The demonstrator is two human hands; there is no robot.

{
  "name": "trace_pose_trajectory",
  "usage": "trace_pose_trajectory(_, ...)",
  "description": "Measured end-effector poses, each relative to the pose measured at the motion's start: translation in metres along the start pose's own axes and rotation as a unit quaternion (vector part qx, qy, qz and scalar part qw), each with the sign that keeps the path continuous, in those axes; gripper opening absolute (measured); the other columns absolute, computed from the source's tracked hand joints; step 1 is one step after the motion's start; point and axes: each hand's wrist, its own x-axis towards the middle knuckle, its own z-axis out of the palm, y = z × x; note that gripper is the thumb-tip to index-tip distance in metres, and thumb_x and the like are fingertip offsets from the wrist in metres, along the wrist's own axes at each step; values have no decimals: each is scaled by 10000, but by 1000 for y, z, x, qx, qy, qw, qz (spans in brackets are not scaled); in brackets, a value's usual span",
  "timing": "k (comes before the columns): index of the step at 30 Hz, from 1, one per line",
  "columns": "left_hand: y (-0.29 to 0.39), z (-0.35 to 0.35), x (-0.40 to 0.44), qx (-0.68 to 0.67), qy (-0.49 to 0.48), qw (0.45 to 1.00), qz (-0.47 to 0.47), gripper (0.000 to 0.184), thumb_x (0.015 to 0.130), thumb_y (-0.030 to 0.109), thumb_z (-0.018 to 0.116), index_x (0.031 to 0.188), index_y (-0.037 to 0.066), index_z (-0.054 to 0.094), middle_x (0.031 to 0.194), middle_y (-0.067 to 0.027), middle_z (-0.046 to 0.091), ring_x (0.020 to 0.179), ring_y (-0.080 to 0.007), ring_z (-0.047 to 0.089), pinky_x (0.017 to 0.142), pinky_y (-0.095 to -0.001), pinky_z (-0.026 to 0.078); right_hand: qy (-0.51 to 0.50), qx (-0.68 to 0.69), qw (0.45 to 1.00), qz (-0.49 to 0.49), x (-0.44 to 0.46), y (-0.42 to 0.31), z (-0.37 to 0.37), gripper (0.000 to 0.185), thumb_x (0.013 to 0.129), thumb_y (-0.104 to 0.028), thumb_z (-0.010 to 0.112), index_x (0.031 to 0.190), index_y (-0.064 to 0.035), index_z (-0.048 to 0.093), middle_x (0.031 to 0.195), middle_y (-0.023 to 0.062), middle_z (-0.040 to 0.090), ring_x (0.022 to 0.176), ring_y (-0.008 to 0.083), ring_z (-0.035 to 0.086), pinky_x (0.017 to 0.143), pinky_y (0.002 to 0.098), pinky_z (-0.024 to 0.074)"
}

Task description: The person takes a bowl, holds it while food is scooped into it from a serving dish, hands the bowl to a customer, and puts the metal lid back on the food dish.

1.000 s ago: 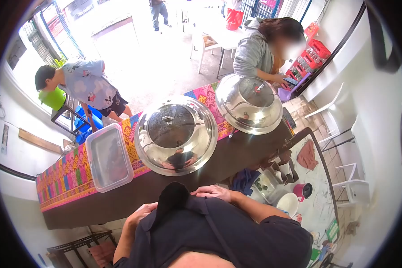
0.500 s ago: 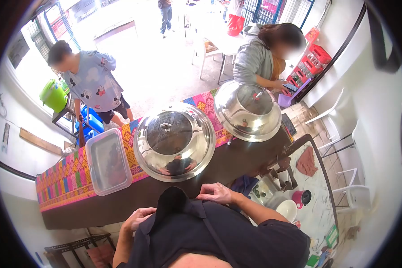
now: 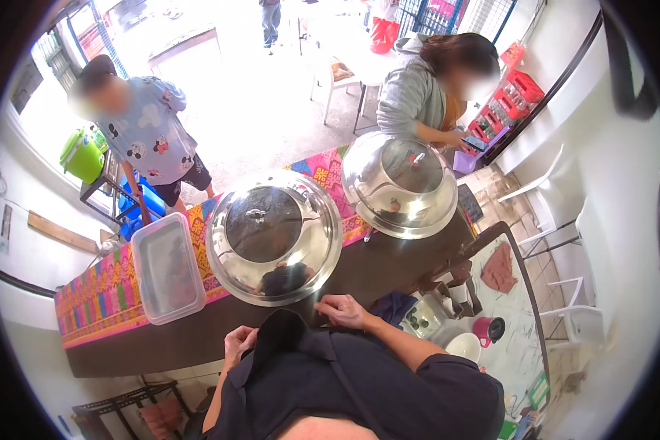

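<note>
My left hand is closed, its fingers curled at the left edge of my black garment. On the other side, my right hand is pinched with thumb and fingers together, just above the garment and close to the table's near edge. What either hand grips, if anything, is too small to make out. In front of them a large shiny domed lid rests on the dark table. A second domed lid sits to its right, and a clear plastic container lies to its left.
Colourful patterned cloth covers the table's far side. A side table at right holds a pink mug, a white bowl and a brown cloth. One person stands front left; another holds a phone beyond the right lid.
My left hand has risen and moved slightly right. My right hand has shifted slightly up and left. The person at left has turned the head.
</note>
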Motion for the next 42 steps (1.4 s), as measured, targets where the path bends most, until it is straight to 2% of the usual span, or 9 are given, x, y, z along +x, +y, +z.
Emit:
trace_pose_trajectory(2,-28,5,8,131,47,990,-2,271,885,234,670,797,-21,650,633,-25,633,538,-61,553,505,-211,442,-16,13,1000,7,9,23,-1,359,946,-328,553,771,-18,595,560,26,546,518,69,521,498,262,435)
trace_pose_trajectory(5,-40,16,14,91,83,992,24,340,898,271,652,724,-20,630,573,-32,600,474,-70,526,449,-213,419,-6,-32,999,16,16,48,-2,385,942,-348,564,733,-26,578,549,19,539,502,67,512,469,262,399)
trace_pose_trajectory(8,-8,20,10,-9,87,993,-80,362,906,295,638,735,-24,624,584,-56,607,468,-92,548,447,-219,442,3,5,1000,2,20,54,-1,389,934,-347,578,716,-26,569,541,17,534,500,65,513,464,259,397)
trace_pose_trajectory(26,-6,19,15,-16,73,990,-117,408,919,328,607,744,-40,604,600,-133,626,446,-155,596,401,-248,474,-37,-22,999,25,22,52,-7,350,924,-343,578,782,-23,588,551,45,556,478,104,531,468,285,404)
trace_pose_trajectory(31,-46,6,18,-161,54,969,-181,442,937,388,560,788,-24,617,656,-117,642,495,-147,615,447,-252,499,16,3,1000,-4,22,57,2,264,916,-259,606,825,-12,594,548,39,549,479,80,521,449,269,396)
trace_pose_trajectory(34,-34,-1,15,-141,6,978,-154,428,944,396,547,811,-1,633,689,-96,649,567,-128,626,526,-252,521,58,66,995,-39,26,72,13,183,904,-207,625,886,-26,605,614,21,568,513,72,514,459,251,421)
trace_pose_trajectory(37,-38,-16,18,-124,-25,985,-116,426,953,386,540,806,2,649,668,-71,641,588,-119,620,550,-261,523,117,0,989,-87,26,68,23,104,899,-145,612,916,-43,603,619,5,555,531,63,509,483,237,426)
trace_pose_trajectory(39,-21,-38,14,-56,-19,998,-8,424,976,334,512,762,-13,631,605,-61,615,537,-109,607,497,-252,492,130,3,988,-83,22,60,40,80,898,-110,593,943,-43,595,608,-1,543,524,58,497,489,222,409)
trace_pose_trajectory(42,-15,-87,6,-94,36,993,63,387,994,260,483,757,-14,620,607,-58,607,506,-93,587,436,-241,445,147,25,984,-96,17,31,74,90,895,-75,575,974,-32,577,602,-12,538,511,51,478,473,217,364)
